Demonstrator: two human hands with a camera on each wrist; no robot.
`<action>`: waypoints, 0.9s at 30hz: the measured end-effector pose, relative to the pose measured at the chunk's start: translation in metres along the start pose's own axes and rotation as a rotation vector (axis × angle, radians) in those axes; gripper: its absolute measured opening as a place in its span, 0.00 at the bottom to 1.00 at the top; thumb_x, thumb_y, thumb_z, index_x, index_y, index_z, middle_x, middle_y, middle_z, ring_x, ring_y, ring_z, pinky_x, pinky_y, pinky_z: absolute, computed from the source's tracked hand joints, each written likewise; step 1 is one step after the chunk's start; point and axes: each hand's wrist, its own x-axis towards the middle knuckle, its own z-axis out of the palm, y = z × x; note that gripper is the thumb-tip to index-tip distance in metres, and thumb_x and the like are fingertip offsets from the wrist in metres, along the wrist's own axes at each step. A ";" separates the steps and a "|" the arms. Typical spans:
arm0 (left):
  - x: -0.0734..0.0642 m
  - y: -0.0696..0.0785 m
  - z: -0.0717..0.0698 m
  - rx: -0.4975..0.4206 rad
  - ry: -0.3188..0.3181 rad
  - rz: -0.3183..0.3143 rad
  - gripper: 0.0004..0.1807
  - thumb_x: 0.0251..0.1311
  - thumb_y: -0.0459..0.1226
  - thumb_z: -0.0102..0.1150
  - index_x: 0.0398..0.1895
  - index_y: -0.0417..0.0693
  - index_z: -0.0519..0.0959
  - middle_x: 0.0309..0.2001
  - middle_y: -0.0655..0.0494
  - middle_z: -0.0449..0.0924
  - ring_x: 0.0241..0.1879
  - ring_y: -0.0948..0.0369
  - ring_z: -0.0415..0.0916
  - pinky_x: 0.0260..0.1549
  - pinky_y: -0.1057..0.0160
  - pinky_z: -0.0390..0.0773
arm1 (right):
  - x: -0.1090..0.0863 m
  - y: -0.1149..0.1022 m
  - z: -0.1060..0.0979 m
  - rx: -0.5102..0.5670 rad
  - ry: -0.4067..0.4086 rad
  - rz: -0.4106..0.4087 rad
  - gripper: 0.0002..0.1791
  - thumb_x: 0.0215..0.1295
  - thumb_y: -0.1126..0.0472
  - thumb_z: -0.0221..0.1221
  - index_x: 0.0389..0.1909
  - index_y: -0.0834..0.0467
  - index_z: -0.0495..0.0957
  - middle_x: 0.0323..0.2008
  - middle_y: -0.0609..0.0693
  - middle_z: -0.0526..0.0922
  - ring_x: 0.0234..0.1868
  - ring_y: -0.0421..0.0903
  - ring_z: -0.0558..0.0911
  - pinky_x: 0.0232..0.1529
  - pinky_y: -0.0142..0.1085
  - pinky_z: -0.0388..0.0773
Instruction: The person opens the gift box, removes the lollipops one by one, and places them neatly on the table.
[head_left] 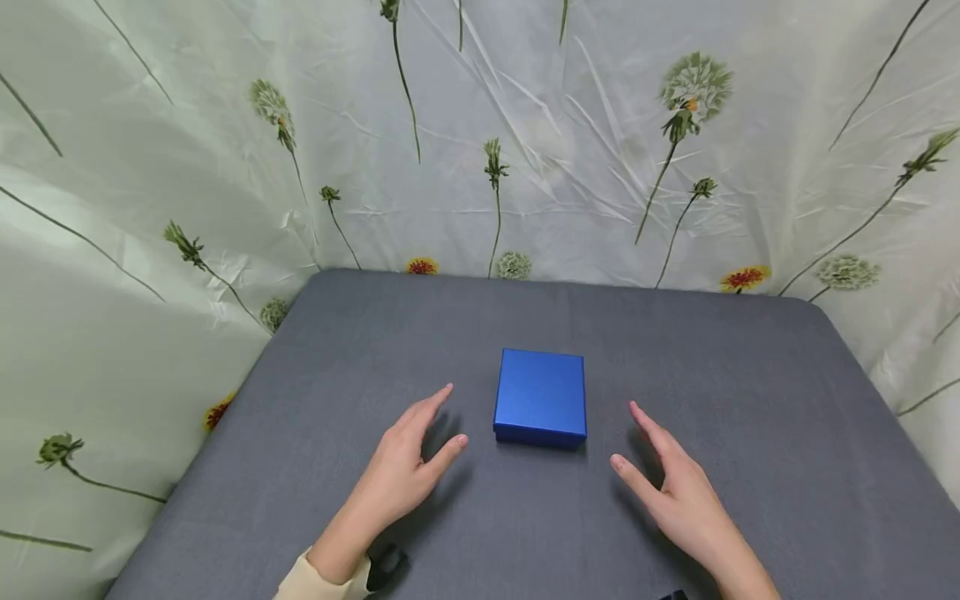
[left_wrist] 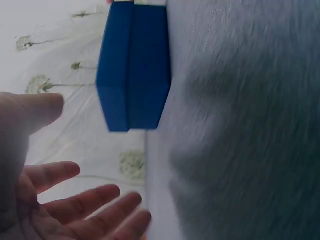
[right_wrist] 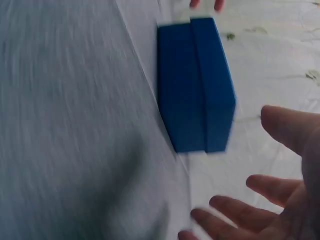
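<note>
A square blue box (head_left: 540, 392) with a fitted lid rests on the grey cloth-covered table. The lid's lower edge shows as a line along the side of the box (left_wrist: 132, 70) in the left wrist view. To the box's left, my left hand (head_left: 405, 471) hovers over the cloth, thumb and fingers spread, holding nothing. On the other side my right hand (head_left: 678, 496) is held the same way, its fingers apart and its palm toward the box (right_wrist: 195, 90). A gap separates each hand from the box.
The grey table (head_left: 405, 325) has rounded far corners. Behind it and along its sides hangs a pale curtain (head_left: 450, 200) printed with dandelions and other flowers. A cream sleeve (head_left: 326, 579) and a black strap piece (head_left: 387, 568) show at my left wrist.
</note>
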 end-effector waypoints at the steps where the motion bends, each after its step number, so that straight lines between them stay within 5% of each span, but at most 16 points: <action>1: 0.001 0.000 0.003 -0.049 -0.013 0.007 0.36 0.67 0.56 0.59 0.76 0.69 0.60 0.70 0.57 0.70 0.65 0.55 0.74 0.59 0.49 0.79 | 0.001 -0.001 0.003 0.019 -0.002 -0.012 0.40 0.73 0.44 0.57 0.80 0.44 0.51 0.75 0.55 0.64 0.71 0.58 0.70 0.61 0.56 0.74; 7: 0.012 -0.001 0.018 -0.279 -0.056 0.013 0.30 0.68 0.50 0.61 0.72 0.63 0.68 0.62 0.53 0.79 0.57 0.58 0.81 0.52 0.57 0.83 | 0.012 -0.007 0.015 0.195 -0.009 -0.044 0.35 0.72 0.50 0.60 0.76 0.49 0.61 0.68 0.55 0.75 0.64 0.51 0.79 0.53 0.31 0.81; 11: 0.020 -0.002 0.026 -0.344 -0.083 -0.014 0.30 0.67 0.46 0.63 0.72 0.56 0.69 0.57 0.53 0.82 0.49 0.62 0.83 0.44 0.64 0.84 | 0.021 -0.011 0.021 0.283 -0.017 -0.023 0.34 0.70 0.51 0.62 0.74 0.51 0.64 0.64 0.55 0.78 0.60 0.52 0.82 0.49 0.28 0.81; 16: 0.027 -0.003 0.037 -0.398 -0.132 -0.052 0.32 0.68 0.44 0.62 0.73 0.52 0.67 0.51 0.52 0.82 0.40 0.62 0.84 0.33 0.67 0.83 | 0.030 -0.013 0.029 0.247 -0.012 0.005 0.34 0.68 0.51 0.64 0.72 0.54 0.67 0.59 0.55 0.81 0.55 0.51 0.83 0.41 0.28 0.80; 22: 0.035 -0.001 0.047 -0.486 -0.190 -0.055 0.31 0.70 0.44 0.59 0.74 0.56 0.65 0.46 0.52 0.81 0.38 0.56 0.85 0.33 0.65 0.85 | 0.036 -0.012 0.033 0.198 -0.004 0.024 0.35 0.67 0.51 0.65 0.73 0.52 0.67 0.52 0.52 0.82 0.49 0.46 0.82 0.38 0.28 0.77; 27: 0.039 0.003 0.050 -0.488 -0.176 -0.061 0.29 0.70 0.43 0.59 0.73 0.59 0.67 0.45 0.50 0.81 0.37 0.55 0.84 0.33 0.64 0.86 | 0.041 -0.012 0.033 0.198 -0.011 0.017 0.36 0.67 0.50 0.65 0.73 0.53 0.66 0.50 0.52 0.82 0.45 0.41 0.81 0.39 0.27 0.77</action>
